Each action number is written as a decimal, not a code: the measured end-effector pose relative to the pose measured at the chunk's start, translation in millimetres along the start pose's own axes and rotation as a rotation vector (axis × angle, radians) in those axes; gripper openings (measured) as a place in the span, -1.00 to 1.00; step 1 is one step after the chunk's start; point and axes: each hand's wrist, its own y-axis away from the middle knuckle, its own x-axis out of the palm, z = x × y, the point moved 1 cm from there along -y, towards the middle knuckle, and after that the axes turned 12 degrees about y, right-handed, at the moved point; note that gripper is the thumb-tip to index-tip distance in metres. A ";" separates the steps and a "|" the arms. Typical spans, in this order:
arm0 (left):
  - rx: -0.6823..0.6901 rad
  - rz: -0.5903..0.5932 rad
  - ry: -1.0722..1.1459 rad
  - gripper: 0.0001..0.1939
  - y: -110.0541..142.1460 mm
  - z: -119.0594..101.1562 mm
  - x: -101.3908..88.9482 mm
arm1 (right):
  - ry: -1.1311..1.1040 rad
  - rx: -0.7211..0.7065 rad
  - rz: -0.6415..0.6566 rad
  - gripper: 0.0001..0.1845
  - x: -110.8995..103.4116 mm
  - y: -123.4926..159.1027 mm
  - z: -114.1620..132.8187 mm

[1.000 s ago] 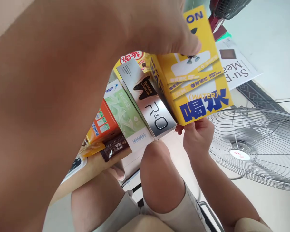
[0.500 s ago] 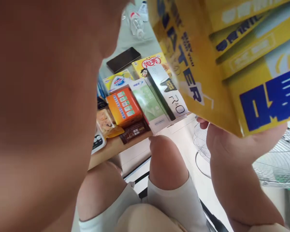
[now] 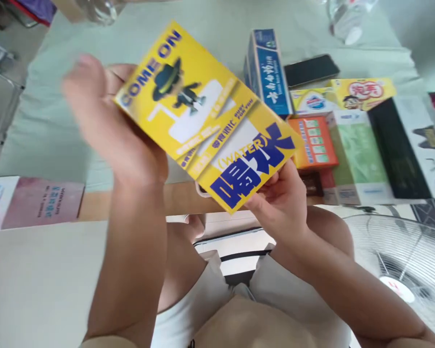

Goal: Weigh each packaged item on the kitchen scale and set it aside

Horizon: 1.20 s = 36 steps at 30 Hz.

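A yellow box with blue lettering "COME ON" and "(WATER)" is held tilted in front of me over my lap. My right hand grips its lower corner, fingers closed on the edge. Behind the box's upper left end is my left hand, blurred, its palm against the box's back and the fingers spread.
On the table to the right lie a blue carton, a black phone, an orange box, a green-white box and a black-and-silver box. A pink booklet lies at left. A fan stands at lower right.
The yellow box has come away from the row of boxes and now sits in front of me. The view has swung left, and my left arm no longer fills it.
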 end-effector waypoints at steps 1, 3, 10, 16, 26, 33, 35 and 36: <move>0.014 -0.017 0.018 -0.26 -2.3 3.3 -6.7 | 0.012 0.044 0.012 -0.28 5.9 -0.2 -7.7; 0.009 -0.017 0.024 -0.31 -8.7 14.7 -19.9 | 0.031 0.105 0.021 -0.27 15.3 0.2 -19.4; 0.004 0.068 0.004 -0.32 -26.9 66.8 -39.0 | -0.022 0.162 0.021 -0.35 21.3 -0.7 -31.6; 0.021 0.110 -0.006 -0.49 -21.6 72.4 -53.4 | 0.085 0.061 0.065 -0.47 8.1 14.0 -34.3; 0.037 0.225 -0.128 -0.52 -0.6 70.7 -85.4 | 0.050 -0.030 0.038 -0.60 2.0 13.9 -31.7; 0.037 0.311 -0.148 -0.51 3.3 73.5 -80.3 | 0.045 0.138 0.106 -0.55 9.5 17.5 -38.4; 0.049 0.327 -0.151 -0.49 3.1 74.6 -80.4 | 0.051 0.140 0.095 -0.54 10.4 17.7 -39.8; 0.057 0.332 -0.154 -0.47 3.0 75.3 -80.7 | 0.051 0.133 0.087 -0.54 10.5 17.6 -40.3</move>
